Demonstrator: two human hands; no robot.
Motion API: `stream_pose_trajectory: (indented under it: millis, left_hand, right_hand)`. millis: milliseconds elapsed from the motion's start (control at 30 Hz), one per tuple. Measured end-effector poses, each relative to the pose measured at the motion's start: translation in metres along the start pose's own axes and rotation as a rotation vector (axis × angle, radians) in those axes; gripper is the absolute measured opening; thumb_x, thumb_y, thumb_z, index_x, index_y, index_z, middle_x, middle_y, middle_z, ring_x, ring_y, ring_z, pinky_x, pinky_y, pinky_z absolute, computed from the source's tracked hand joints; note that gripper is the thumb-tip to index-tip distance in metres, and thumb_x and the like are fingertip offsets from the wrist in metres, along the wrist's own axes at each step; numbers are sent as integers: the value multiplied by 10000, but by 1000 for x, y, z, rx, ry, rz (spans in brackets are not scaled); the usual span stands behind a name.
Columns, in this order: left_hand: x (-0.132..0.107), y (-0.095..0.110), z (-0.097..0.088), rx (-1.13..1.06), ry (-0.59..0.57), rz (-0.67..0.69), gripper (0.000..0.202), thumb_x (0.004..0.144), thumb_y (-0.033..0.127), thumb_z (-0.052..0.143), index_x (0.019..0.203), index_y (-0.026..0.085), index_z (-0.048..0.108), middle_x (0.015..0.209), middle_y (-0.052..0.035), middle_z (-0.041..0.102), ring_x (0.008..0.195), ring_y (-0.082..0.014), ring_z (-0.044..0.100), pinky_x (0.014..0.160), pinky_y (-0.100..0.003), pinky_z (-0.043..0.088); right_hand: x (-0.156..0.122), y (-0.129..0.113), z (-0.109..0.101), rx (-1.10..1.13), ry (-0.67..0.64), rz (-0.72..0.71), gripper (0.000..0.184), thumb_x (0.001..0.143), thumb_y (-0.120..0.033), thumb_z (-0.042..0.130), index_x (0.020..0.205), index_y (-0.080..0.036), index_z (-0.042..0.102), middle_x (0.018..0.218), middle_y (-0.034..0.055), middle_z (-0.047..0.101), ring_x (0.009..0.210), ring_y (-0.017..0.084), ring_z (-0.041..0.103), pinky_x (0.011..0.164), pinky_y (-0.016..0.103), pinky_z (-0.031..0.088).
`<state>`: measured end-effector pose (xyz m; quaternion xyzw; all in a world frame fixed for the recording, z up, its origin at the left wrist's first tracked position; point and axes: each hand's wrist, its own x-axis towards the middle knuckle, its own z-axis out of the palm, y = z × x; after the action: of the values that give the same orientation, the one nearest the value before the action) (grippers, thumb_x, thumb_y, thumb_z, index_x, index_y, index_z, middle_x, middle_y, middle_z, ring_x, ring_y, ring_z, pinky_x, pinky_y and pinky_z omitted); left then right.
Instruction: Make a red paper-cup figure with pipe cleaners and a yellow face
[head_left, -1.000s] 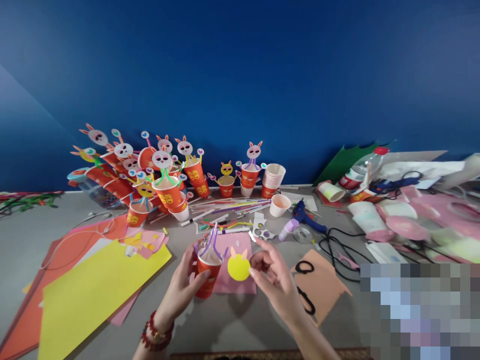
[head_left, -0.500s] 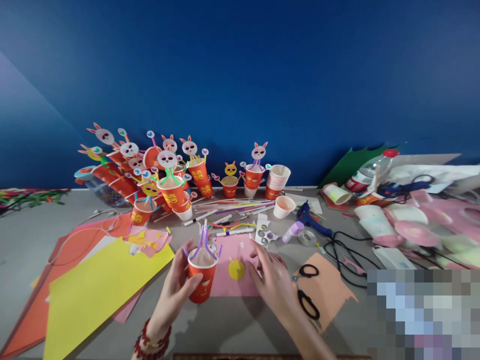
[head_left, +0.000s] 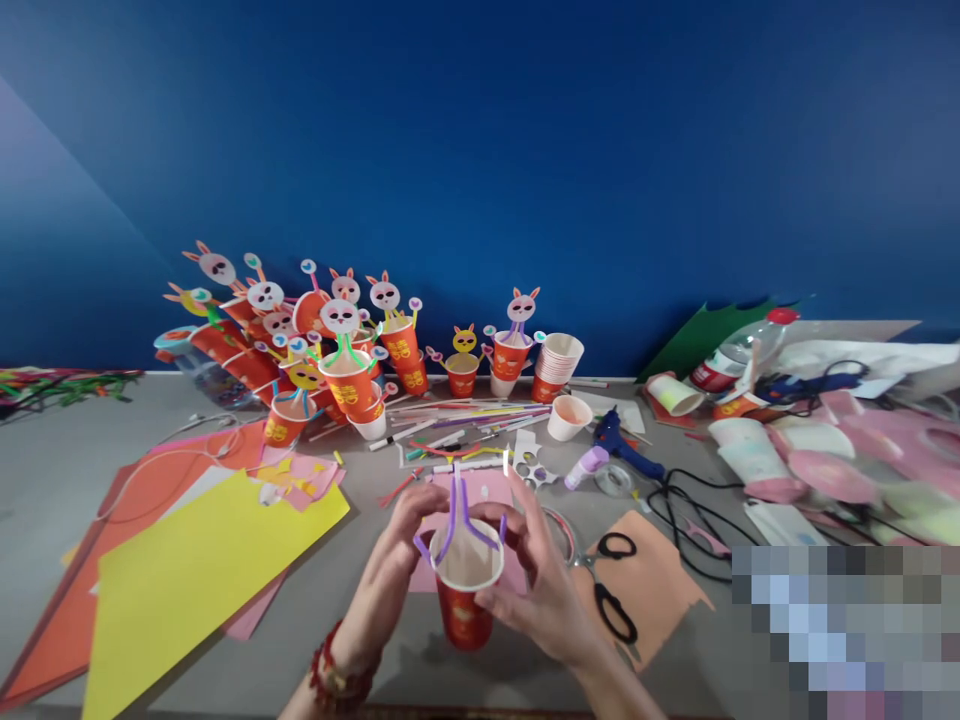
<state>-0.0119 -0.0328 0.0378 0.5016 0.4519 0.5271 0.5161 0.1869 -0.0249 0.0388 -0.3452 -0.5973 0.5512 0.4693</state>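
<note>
A red paper cup (head_left: 465,612) stands upright between my hands, its white open mouth towards me. Purple pipe cleaners (head_left: 459,500) rise from inside it, and shorter purple ends bend out over both sides of the rim. My left hand (head_left: 391,565) curves round the cup's left side, fingertips near the rim. My right hand (head_left: 546,590) grips the right side, thumb on the front and fingers behind. Under and behind the cup lies a pink paper sheet (head_left: 487,486); my hands and the cup hide much of it.
Finished cups with rabbit faces (head_left: 350,385) crowd the back left. A stack of cups (head_left: 556,365), a single white cup (head_left: 568,416) and a blue glue gun (head_left: 626,445) stand behind. Black-handled scissors (head_left: 616,612) rest on orange paper (head_left: 664,590) at right; yellow paper (head_left: 187,590) lies left.
The cup has moved right and nearer to me in my left hand, now in front of the pink sheet. My right hand has come from above the sheet onto the cup's right side.
</note>
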Motion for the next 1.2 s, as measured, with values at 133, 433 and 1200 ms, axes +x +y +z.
stream_pose_trajectory:
  millis: [133, 433, 1200]
  left_hand:
    - [18, 14, -8, -130, -82, -139, 405, 865, 520, 632, 1059, 173, 712, 1104, -129, 724, 1013, -298, 675, 897, -406, 545]
    - [26, 33, 6, 189, -112, -58, 258, 870, 387, 644, 865, 144, 729, 791, -66, 712, 720, -180, 621, 656, -258, 488]
    - [18, 43, 29, 483, -110, 153, 113, 860, 212, 568, 772, 196, 637, 731, -16, 651, 681, -169, 613, 666, -268, 442]
  right_hand:
    - [-5, 3, -3, -20, -51, -1, 1105, 753, -518, 817, 1578, -289, 118, 1317, 160, 604, 1212, 333, 594, 1032, 500, 457]
    - [-2, 0, -16, -101, 47, -93, 880, 758, -556, 795, 1492, -302, 382, 1423, 148, 510, 1232, 335, 565, 1031, 483, 475]
    - [25, -26, 4, -28, 226, -64, 157, 851, -364, 726, 762, -235, 715, 862, 47, 682, 865, 224, 637, 808, 338, 499]
